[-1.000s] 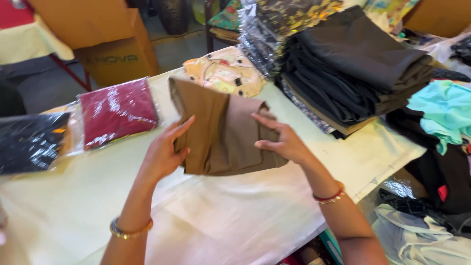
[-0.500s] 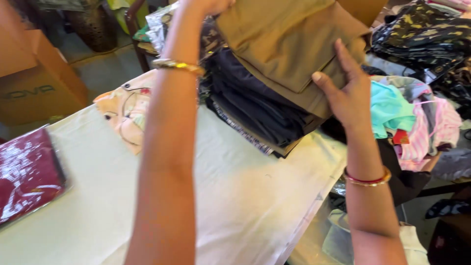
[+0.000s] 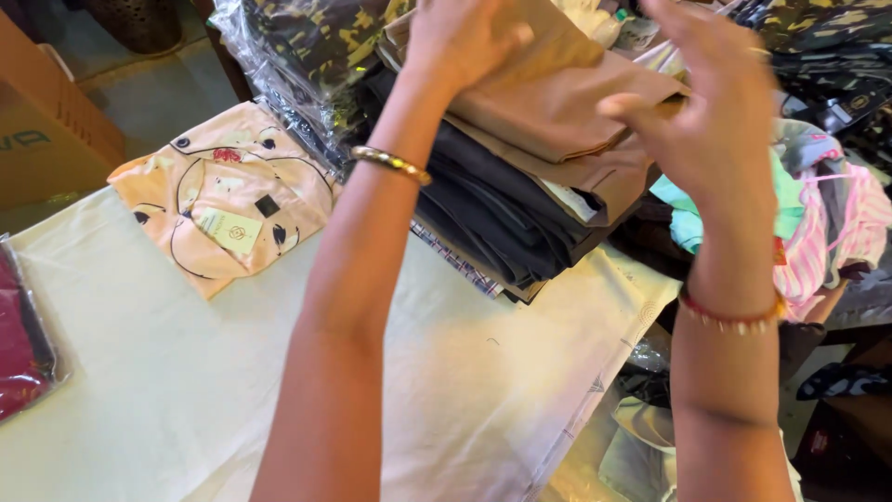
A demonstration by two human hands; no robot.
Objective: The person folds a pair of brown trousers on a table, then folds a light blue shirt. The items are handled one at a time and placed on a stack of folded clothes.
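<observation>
A folded brown garment (image 3: 557, 98) lies on top of a stack of dark folded garments (image 3: 492, 209) at the far side of the table. My left hand (image 3: 455, 42) rests on the garment's far left part, fingers curled down over it. My right hand (image 3: 720, 112) hovers just off the garment's right edge, fingers spread and blurred, holding nothing. There is a gold bangle on my left wrist and a red bracelet on my right.
A peach garment in a clear packet (image 3: 232, 200) lies on the pale table cloth (image 3: 465, 381). A red packed garment (image 3: 19, 349) sits at the left edge, a cardboard box (image 3: 46, 130) behind it. Camouflage packets (image 3: 316, 37) stand at the back, loose colourful clothes (image 3: 827, 214) at the right.
Both hands lifted the brown garment off the table and carried it to the top of the dark stack. My right hand has now come off it and spread its fingers.
</observation>
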